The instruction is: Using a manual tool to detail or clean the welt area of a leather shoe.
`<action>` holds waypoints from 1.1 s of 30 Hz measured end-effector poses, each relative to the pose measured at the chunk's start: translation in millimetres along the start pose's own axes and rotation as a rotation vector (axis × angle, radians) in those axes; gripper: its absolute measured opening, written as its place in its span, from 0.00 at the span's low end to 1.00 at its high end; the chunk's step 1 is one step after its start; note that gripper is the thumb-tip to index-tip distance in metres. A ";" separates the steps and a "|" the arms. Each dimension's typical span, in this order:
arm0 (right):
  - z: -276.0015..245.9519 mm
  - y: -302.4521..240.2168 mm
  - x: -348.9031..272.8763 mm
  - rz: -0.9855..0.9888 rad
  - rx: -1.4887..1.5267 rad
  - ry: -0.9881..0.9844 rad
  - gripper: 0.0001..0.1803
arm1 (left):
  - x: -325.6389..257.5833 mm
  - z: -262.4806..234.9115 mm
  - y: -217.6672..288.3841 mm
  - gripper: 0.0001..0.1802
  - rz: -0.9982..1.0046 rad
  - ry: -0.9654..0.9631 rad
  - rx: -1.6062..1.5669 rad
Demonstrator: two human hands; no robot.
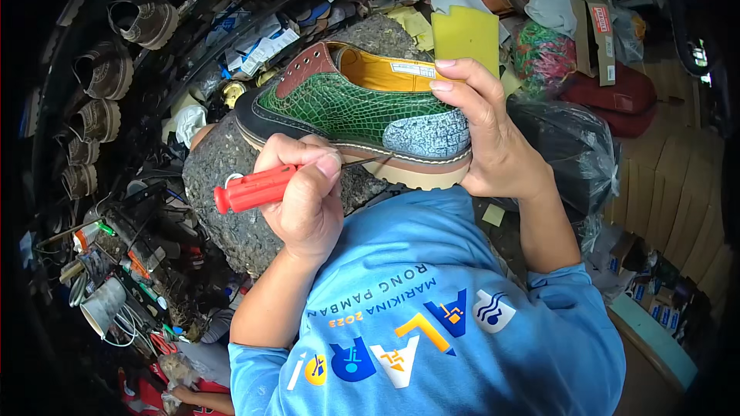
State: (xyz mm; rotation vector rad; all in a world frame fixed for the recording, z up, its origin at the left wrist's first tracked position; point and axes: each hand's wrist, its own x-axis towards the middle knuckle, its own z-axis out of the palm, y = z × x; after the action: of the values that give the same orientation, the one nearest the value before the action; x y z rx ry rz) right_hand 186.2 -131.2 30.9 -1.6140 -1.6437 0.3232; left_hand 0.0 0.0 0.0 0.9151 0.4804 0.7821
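Left fingers (308,162) closed round red-handled awl (254,189); right fingers (455,81) clamp green shoe (347,104) heel. Stiff, probably light; hold heel firmly.

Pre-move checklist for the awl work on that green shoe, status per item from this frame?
1. Left hand has a full fist grip on the red-handled tool: ok.
2. Tool's thin metal tip sits at the seam above the pale sole of the green shoe: ok; the exact contact point is too small to tell.
3. Right hand braces the shoe at its grey heel: ok.
4. Right fingers clear of the tip: ok, they lie on the heel and collar, apart from it.
5. Shoe seated on the rough stone block: cannot tell, the hands hide its underside.
6. Yellow foam piece behind the shoe is out of the tool's way: ok.
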 end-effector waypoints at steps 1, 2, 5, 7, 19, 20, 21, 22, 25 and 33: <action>0.0 -0.8 0.2 -0.005 -0.009 0.001 0.51 | -0.2 0.0 0.3 0.03 0.001 0.003 0.004; 0.0 -1.6 0.3 -0.010 -0.018 0.002 0.50 | -0.5 0.1 0.7 0.03 0.002 0.005 0.008; -0.2 -0.2 -0.6 -0.012 -0.032 0.000 0.50 | -0.7 3.2 -1.9 0.03 0.027 -0.004 0.018; 1.5 0.0 -0.7 -0.013 -0.028 0.001 0.50 | -2.0 4.5 0.0 0.03 0.023 0.004 0.039; 5.7 -1.9 -3.0 -0.001 -0.011 0.017 0.49 | -2.1 5.4 -2.9 0.05 0.069 0.000 0.009; 5.7 -2.0 -2.7 0.000 -0.010 0.019 0.49 | -2.3 4.3 -4.1 0.05 0.076 0.006 -0.078; 5.6 -2.5 -2.7 0.001 -0.011 0.019 0.49 | -2.0 4.4 -4.1 0.05 0.075 0.006 -0.079; 5.2 -3.2 -2.3 0.001 -0.014 0.025 0.49 | -1.6 4.5 -3.9 0.04 0.079 -0.003 -0.028; 5.9 -2.4 -2.5 -0.004 -0.001 0.032 0.49 | -0.9 3.6 -4.5 0.03 0.090 -0.012 0.015; 5.7 -4.1 -1.2 -0.007 -0.024 0.029 0.49 | -1.7 4.0 -2.0 0.04 0.074 -0.019 0.080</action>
State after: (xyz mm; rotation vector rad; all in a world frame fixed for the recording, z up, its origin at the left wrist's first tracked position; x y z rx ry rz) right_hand 179.2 -131.0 29.6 -1.6227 -1.6370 0.2768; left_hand 2.4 -4.1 0.6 1.0189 0.4659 0.8246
